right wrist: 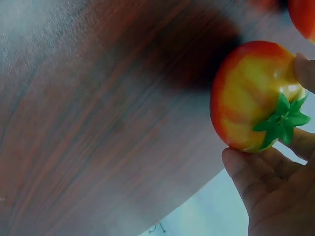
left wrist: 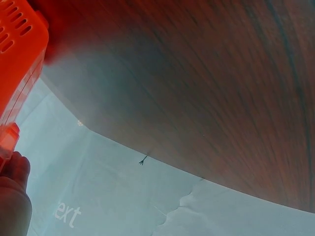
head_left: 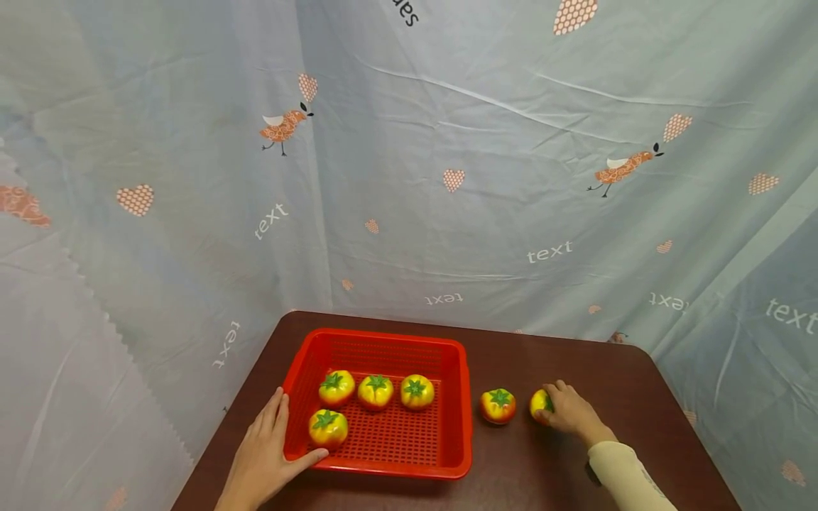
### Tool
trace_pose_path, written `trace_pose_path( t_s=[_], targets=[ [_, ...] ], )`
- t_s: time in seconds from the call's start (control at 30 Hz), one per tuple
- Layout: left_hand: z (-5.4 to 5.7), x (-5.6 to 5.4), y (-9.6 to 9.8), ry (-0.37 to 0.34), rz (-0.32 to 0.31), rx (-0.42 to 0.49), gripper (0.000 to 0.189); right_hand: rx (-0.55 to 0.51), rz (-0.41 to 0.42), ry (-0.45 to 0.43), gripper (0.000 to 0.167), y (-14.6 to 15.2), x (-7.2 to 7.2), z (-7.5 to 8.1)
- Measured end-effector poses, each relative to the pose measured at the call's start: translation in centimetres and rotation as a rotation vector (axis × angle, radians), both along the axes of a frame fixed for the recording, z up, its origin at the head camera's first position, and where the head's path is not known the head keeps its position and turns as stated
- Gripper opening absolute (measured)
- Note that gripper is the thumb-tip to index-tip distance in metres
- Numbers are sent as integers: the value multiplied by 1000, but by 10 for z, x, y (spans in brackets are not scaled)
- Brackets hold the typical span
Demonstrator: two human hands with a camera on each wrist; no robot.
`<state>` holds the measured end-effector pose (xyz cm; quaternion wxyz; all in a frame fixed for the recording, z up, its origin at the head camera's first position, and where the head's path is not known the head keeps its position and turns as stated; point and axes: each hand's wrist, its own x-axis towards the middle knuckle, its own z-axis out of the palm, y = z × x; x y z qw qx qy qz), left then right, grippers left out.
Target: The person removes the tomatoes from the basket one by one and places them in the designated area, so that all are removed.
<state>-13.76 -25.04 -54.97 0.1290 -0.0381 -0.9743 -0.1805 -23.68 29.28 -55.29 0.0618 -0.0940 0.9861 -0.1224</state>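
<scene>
My right hand (head_left: 574, 413) grips a red and yellow tomato (head_left: 540, 404) with a green leafy top, on the right of the table. In the right wrist view, the thumb and fingers sit on opposite sides of this tomato (right wrist: 246, 98). Just left of it stands a second tomato (head_left: 498, 406), untouched. A red plastic basket (head_left: 390, 468) holds several similar tomatoes, mostly along its middle and left. My left hand (head_left: 262, 447) rests against the basket's front left corner, fingers straight along the left side and thumb over the front rim. Part of that hand (left wrist: 15, 201) shows in the left wrist view.
A dark brown wooden table (head_left: 511, 468) bears everything. Behind it and at both sides hangs a pale grey-blue curtain (head_left: 396, 241) printed with birds, hearts and words. The basket stands left of the two loose tomatoes.
</scene>
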Motion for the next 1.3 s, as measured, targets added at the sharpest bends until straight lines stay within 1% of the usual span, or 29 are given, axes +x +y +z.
trace_pose_path(
  t_s=[0.1, 0.2, 0.5, 0.73, 0.9, 1.0, 1.13, 1.3],
  targets=[
    [0, 0, 0, -12, 4, 2, 119, -6, -24, -6, 59, 2, 1, -3],
    [0, -1, 1, -17, 7, 5, 119, -8, -31, -12, 60, 3, 1, -4],
    [1, -1, 0, -13, 8, 6, 119, 10, -1, 5, 62, 2, 1, -3],
    [0, 0, 0, 2, 4, 13, 117, 29, -6, 5, 63, 0, 2, 0],
    [-1, 1, 0, -1, 4, 9, 117, 39, -2, 9, 64, -1, 3, 0],
    [-1, 1, 0, 1, 3, 8, 117, 38, 3, 23, 64, 0, 2, -1],
    [0, 1, 1, 21, -1, 7, 116, 34, 10, 49, 63, -1, 1, 1],
    [1, 3, 1, 38, -5, 3, 115, 33, 29, 107, 59, -5, 0, 4]
  ],
)
